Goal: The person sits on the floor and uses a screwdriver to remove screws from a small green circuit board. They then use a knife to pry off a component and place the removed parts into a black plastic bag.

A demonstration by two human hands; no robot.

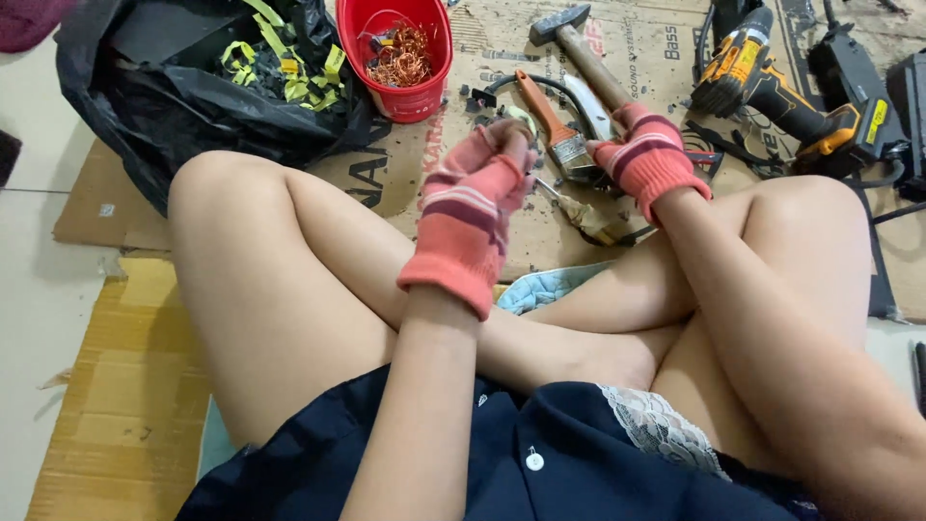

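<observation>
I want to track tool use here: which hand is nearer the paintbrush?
Right. The right hand rests just beside the paintbrush, at its bristle end. The left hand is raised a little further off, on the brush's other side.

Small pale item in pink-gloved left hand (477, 188): mostly hidden by fingers, kind unclear; black tool case (907, 106): cut by right edge; wooden-handled hammer (579, 43): handle end covered by pink-gloved right hand (646, 154).

2 gloved hands, left hand (479, 198), right hand (644, 154), over paintbrush (552, 125)
</observation>
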